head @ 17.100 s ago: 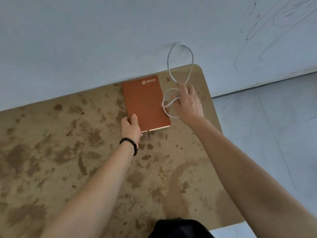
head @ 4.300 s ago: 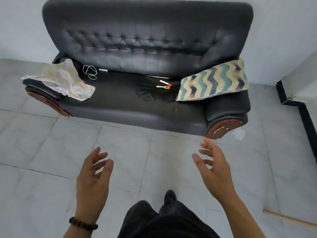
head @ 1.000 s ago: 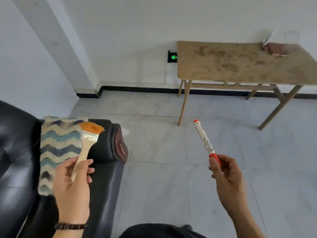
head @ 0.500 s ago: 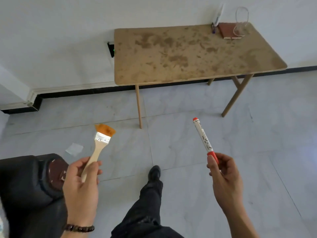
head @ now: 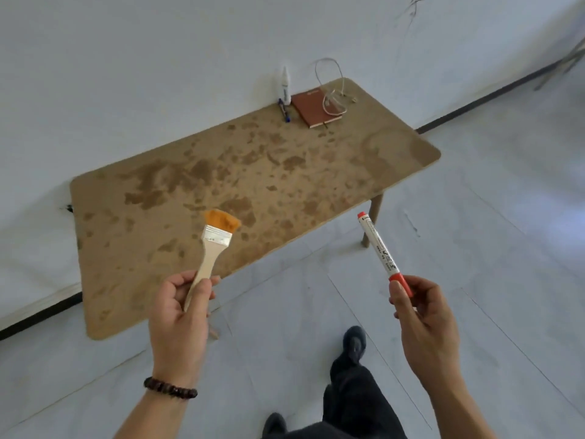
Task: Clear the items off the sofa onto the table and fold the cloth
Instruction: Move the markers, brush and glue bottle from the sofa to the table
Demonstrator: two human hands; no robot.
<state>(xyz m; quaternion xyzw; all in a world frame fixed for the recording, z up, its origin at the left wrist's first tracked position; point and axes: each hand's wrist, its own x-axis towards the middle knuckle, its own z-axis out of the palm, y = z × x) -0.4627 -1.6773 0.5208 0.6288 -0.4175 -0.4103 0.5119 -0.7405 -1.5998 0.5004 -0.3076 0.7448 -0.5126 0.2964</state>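
Two things are held up before the stained tabletop (head: 158, 217): the left grip (head: 179, 315) is curled round the wooden handle of a brush (head: 215, 245), bristles up, and the right grip (head: 424, 318) pinches a marker (head: 380, 248) by its red end. At the tabletop's far edge by the wall lie a brown notebook (head: 316, 106), a looped white cable (head: 329, 90) partly on it, a blue pen (head: 284, 110) and what looks like a small white bottle (head: 286, 87), too blurred to be sure.

Wooden-handled brush (head: 212, 248) with metal ferrule; stained matt table (head: 158, 248).
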